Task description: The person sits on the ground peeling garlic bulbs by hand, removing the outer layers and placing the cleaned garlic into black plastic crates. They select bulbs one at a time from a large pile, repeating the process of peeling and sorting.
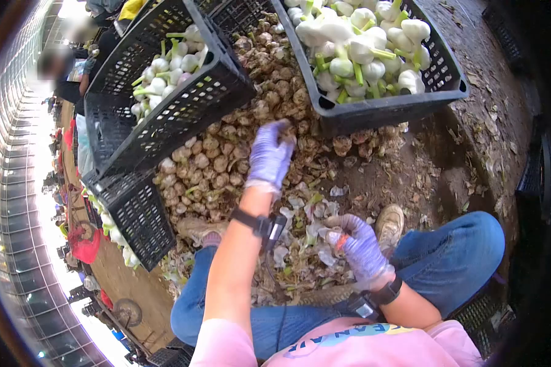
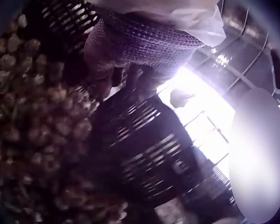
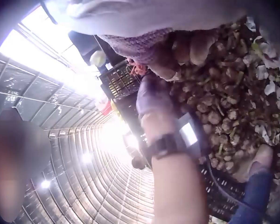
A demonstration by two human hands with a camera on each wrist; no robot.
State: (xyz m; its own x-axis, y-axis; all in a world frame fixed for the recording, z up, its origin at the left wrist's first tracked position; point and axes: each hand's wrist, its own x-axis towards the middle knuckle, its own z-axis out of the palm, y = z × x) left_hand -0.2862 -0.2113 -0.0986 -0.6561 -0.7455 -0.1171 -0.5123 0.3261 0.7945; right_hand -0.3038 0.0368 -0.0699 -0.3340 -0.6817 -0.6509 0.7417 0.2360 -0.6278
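Observation:
My left hand [image 1: 269,156], in a purple knit glove under a clear plastic one, reaches over a pile of brownish, soil-coated garlic bulbs [image 1: 211,162]. Its stained fingers bend down toward the bulbs; blur and shade leave me unable to tell whether it grips one. Lower and to the right, my right hand [image 1: 361,251] wears the same kind of glove and stays near my lap above the peelings. Its fingers curl round a small thing with an orange-red part [image 1: 341,242] at the thumb, also visible as orange-red strands [image 3: 137,68] in the right wrist view.
A black crate [image 1: 389,104] of cleaned white garlic [image 1: 373,49] stands ahead on the right. Another black crate [image 1: 226,85], tilted, holds more garlic at the left. Papery peelings [image 1: 309,214] litter the ground between my shoes. A cable [image 1: 275,278] trails from the left wrist camera.

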